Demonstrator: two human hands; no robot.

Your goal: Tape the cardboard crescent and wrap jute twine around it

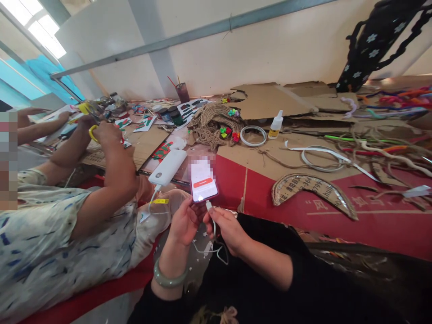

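Observation:
A smartphone (204,186) with its screen lit rests at the table's near edge, its lower end held by my left hand (186,220). My right hand (227,227) pinches the plug of a white charging cable (213,220) at the phone's bottom edge. Whether the plug is fully seated I cannot tell. The cable loops down below my hands. To the left lies a white power bank (168,167) with a cable at its lower end. A green bangle (170,275) circles my left wrist.
At left a co-worker's hands (107,134) work yellow-handled scissors (92,132). Beyond the phone are coiled twine pieces (211,128), paint jars (175,116), a drink cup (182,93) and a glue bottle (276,125). A cardboard crescent (312,191) and scattered cords lie at right.

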